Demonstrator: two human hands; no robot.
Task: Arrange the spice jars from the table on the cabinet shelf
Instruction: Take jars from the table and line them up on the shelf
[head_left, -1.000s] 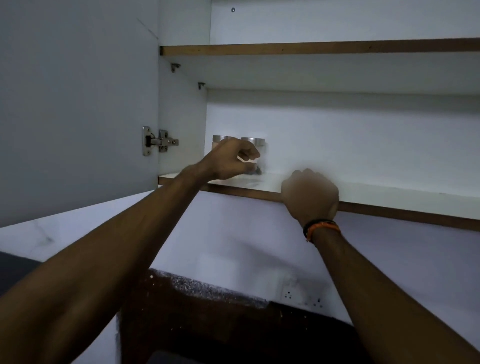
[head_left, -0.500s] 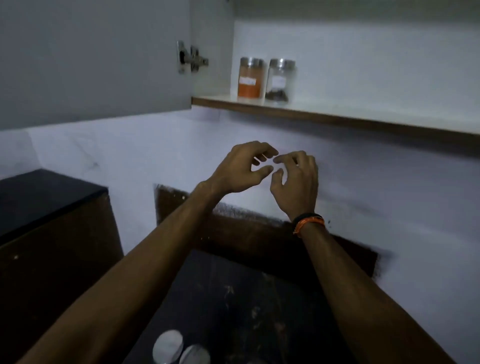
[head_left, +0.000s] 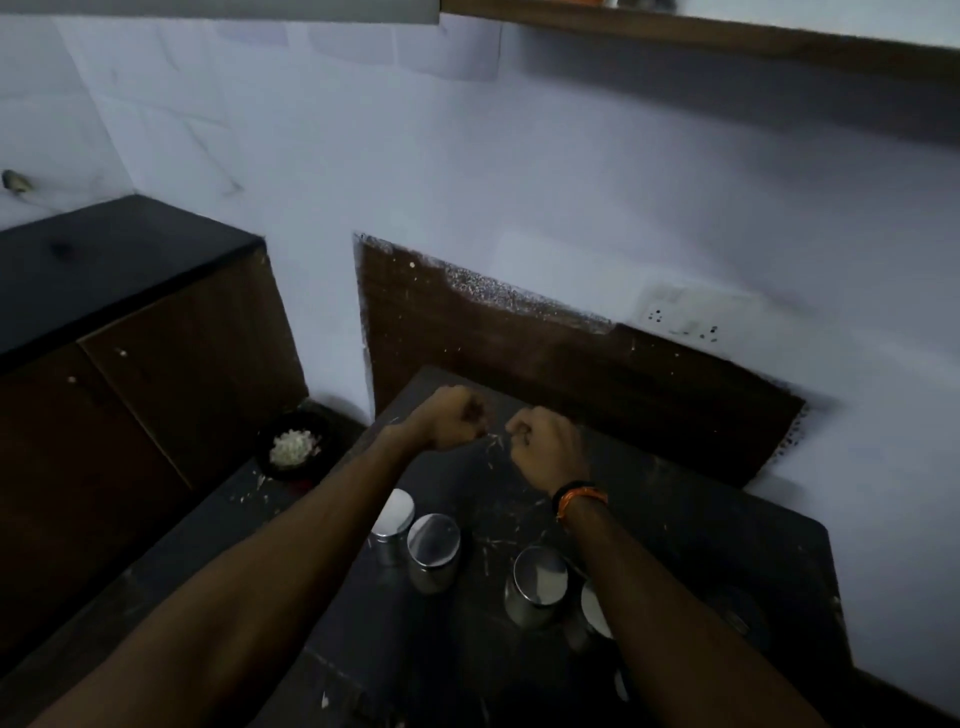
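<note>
**Right, both hands empty above the table, four jars waiting**

Landmark is the dark table (head_left: 675, 561); everything below is placed relative to it.

- Left of the table, down in the gap by the brown cabinet: a dark bowl (head_left: 293, 447) with something pale and chopped in it. Not part of the job, and not in the reach path.
- Left hand (head_left: 452, 418) hangs over the table's far half, fingers curled into a loose fist, gripping nothing. Right hand (head_left: 545, 441) sits just beside it, same curl, also holding nothing; an orange-and-black band (head_left: 579, 493) is on that wrist. My read: they are parked together mid-air because nothing is picked yet, so either can drop onto a jar.
- On the table's near half, under the forearms: left pair of jars (head_left: 415, 540), steel lids up, touching or nearly so. Right of them, the right pair of jars (head_left: 550, 587), the outer one half hidden by the right forearm. Contents not readable from above.
- Cabinet shelf (head_left: 727, 36) runs above the table at the frame's top edge; what stands on it is cropped out.
- Wall socket (head_left: 680, 317) is on the wall beyond the table's far right, clear of the lift path.

Obstructions: none on the table that I can see besides pale scratches or flecks. The shelf's front lip is the likely snag on the way up.
</note>
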